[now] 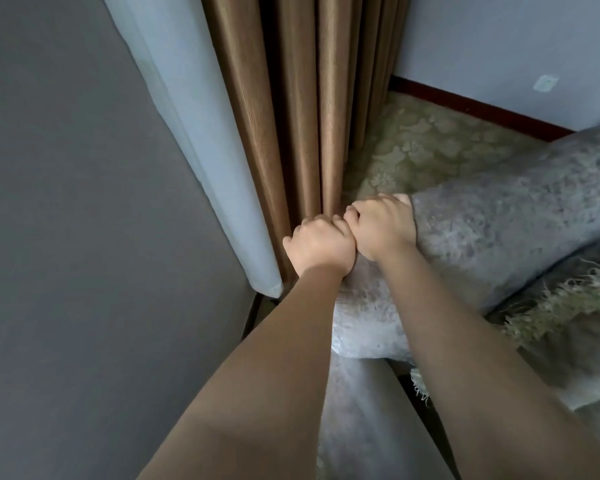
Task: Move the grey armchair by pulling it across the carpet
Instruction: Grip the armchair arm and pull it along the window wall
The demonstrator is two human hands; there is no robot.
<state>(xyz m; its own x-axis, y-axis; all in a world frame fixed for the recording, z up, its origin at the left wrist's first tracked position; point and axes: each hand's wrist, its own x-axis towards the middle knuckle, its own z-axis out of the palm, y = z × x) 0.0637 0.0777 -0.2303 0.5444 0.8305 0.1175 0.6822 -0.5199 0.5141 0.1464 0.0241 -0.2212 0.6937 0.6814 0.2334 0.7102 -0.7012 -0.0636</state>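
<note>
2 hands touching: left hand point(321, 249) and right hand point(381, 226) both curl fingers over the top edge of the grey plush-fabric armchair point(499, 233). It stands on the pale green patterned carpet point(430, 143), just beside the brown pleated curtain point(291, 116). Risks: loose plush slipping under the grip; chair snagging curtain.

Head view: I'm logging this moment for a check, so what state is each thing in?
Left hand, curled over the grey armchair edge, gripping it.
Right hand, gripping the same edge, touching the left hand.
Grey armchair, held at its edge by both hands.
Brown curtain, hanging in gathered folds.
Carpet, lying flat.
</note>
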